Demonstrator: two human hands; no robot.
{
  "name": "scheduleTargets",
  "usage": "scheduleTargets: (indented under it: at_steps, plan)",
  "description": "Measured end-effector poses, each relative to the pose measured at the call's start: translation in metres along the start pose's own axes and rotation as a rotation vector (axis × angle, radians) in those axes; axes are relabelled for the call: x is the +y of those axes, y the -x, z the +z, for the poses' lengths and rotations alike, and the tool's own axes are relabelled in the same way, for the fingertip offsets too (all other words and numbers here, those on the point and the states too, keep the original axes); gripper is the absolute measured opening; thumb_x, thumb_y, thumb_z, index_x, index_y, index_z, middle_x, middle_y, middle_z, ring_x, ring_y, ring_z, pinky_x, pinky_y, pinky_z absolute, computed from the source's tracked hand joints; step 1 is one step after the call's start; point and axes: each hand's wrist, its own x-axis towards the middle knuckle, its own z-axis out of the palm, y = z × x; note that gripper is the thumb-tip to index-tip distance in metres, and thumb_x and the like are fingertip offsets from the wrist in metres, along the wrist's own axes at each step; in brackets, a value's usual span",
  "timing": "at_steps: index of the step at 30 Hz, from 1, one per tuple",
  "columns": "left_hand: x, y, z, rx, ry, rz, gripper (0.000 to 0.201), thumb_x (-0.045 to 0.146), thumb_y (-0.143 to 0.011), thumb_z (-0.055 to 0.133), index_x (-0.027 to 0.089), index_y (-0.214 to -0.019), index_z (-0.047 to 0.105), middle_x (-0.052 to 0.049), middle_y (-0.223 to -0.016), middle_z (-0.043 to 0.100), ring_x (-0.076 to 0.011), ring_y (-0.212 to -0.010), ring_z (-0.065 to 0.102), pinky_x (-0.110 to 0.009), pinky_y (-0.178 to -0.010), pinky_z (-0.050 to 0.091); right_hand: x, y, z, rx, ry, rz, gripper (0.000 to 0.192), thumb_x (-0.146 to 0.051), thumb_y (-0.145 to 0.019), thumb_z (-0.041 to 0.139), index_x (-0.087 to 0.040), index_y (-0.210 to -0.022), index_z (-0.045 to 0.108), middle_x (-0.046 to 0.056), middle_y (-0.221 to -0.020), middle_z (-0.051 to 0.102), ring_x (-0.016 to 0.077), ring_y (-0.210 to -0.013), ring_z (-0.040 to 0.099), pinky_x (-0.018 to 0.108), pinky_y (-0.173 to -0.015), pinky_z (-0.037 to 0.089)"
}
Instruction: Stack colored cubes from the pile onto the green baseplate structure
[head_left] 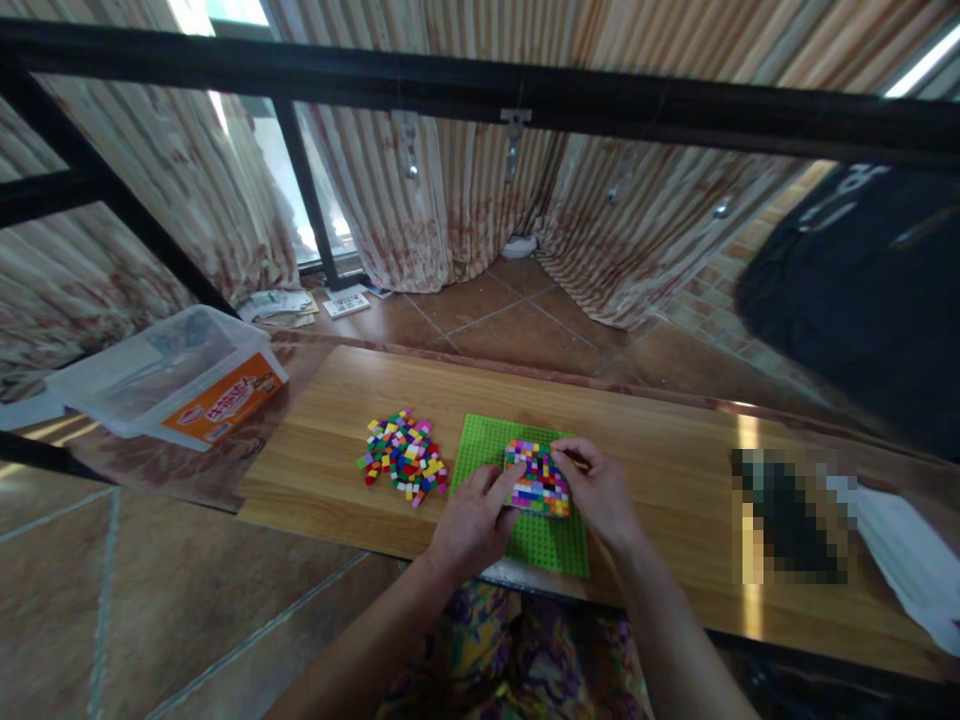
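A multicoloured slab of small building bricks (538,490) sits on a green studded baseplate (551,550). My left hand (478,515) grips the slab's left edge, its thumb and fingers resting against it. At the slab's upper right corner is my right hand (600,490), its thumb and fingertips pinched together. Whatever is between those fingertips is too small and covered to make out. Left of the baseplate lies a loose pile of small coloured bricks (405,455).
The wooden tabletop (667,470) extends to both sides. A clear plastic box (202,375) with an orange label stands at the far left. On the right are a blurred-out dark object (795,520) and a white sheet-like item (907,550). A black metal bar (450,85) crosses above.
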Motion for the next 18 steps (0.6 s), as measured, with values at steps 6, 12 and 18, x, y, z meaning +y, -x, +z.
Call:
scheduleTargets:
  at_steps: [6, 12, 18]
  plan:
    - [0.0012, 0.0004, -0.0005, -0.015, -0.006, -0.011, 0.058, 0.025, -0.089, 0.053, 0.024, -0.145, 0.035, -0.010, -0.117, 0.055, -0.0234, -0.106, 0.055, -0.042, -0.094, 0.050, -0.0023, -0.0032, -0.0020, -0.047, 0.035, -0.030, 0.026, -0.043, -0.079, 0.058, -0.019, -0.085, 0.068, 0.004, -0.082, 0.069, 0.0194, -0.077, 0.062, 0.033, -0.074, 0.049]
    - [0.0008, 0.0001, 0.0001, -0.004, -0.007, -0.009, 0.058, 0.024, -0.089, 0.053, 0.024, -0.144, 0.036, -0.010, -0.116, 0.055, -0.0235, -0.106, 0.055, -0.042, -0.094, 0.050, 0.0015, -0.0023, -0.0016, -0.050, -0.001, -0.026, 0.031, -0.047, -0.079, 0.059, -0.019, -0.087, 0.068, 0.004, -0.084, 0.070, 0.0198, -0.079, 0.063, 0.034, -0.077, 0.049]
    - [0.0006, 0.0005, 0.0006, -0.007, -0.006, -0.017, 0.058, 0.023, -0.089, 0.054, 0.023, -0.144, 0.035, -0.011, -0.117, 0.054, -0.0238, -0.107, 0.054, -0.042, -0.094, 0.050, 0.0038, 0.0021, -0.0051, -0.039, -0.108, 0.090, 0.044, -0.056, -0.076, 0.062, -0.018, -0.097, 0.071, 0.008, -0.097, 0.072, 0.0237, -0.089, 0.065, 0.038, -0.083, 0.049]
